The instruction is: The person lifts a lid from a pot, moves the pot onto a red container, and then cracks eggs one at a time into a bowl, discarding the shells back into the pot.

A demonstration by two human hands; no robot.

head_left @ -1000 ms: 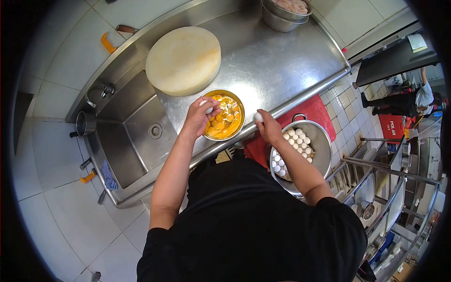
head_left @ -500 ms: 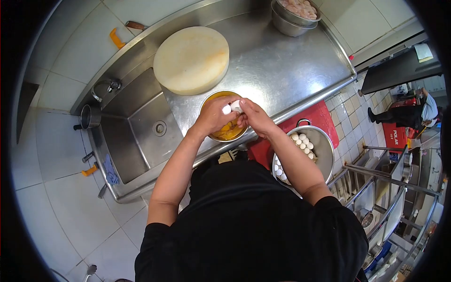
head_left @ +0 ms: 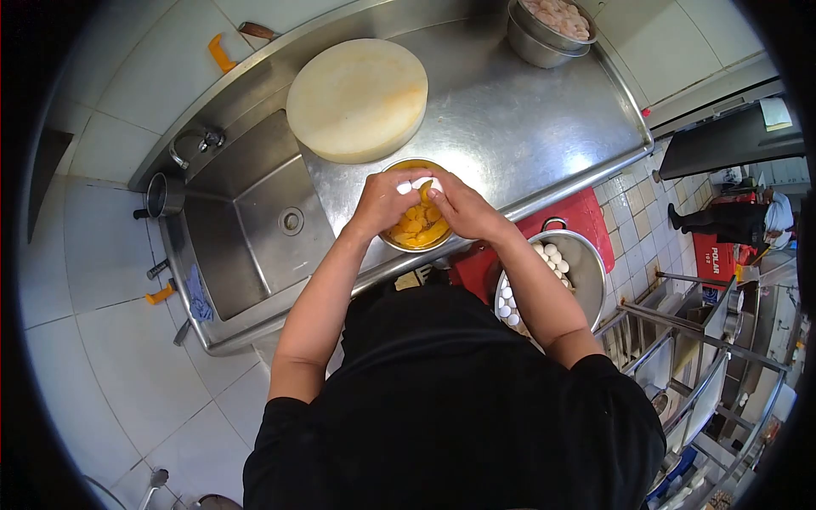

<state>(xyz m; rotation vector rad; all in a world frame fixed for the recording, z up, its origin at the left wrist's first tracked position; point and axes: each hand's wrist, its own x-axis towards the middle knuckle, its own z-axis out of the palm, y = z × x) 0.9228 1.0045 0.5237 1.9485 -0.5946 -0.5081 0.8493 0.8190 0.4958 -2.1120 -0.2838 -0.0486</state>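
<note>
Both my hands are over a metal bowl (head_left: 416,250) of orange-yellow yolks (head_left: 414,228) at the counter's front edge. My left hand (head_left: 382,204) is closed around a white egg (head_left: 405,188); whether that egg is whole is hidden. Between the fingertips of both hands is a cracked eggshell (head_left: 437,184), pulled open, with yolk (head_left: 427,194) showing below it. My right hand (head_left: 466,210) grips the shell's right side, thumb toward the bowl. Under my right forearm, a large metal pot (head_left: 586,255) holds several white eggs (head_left: 552,253).
A thick round cutting board (head_left: 357,98) lies on the steel counter behind the bowl. The sink (head_left: 255,238) is on the left. Stacked metal bowls (head_left: 544,53) with pale pink pieces stand at back right. A red surface (head_left: 586,214) lies under the pot. Another person (head_left: 731,223) stands far right.
The egg between my hands has been opened, and its yolk now shows between my fingers. My hands have tilted apart at the bottom, exposing more yolks in the bowl. The view has shifted slightly.
</note>
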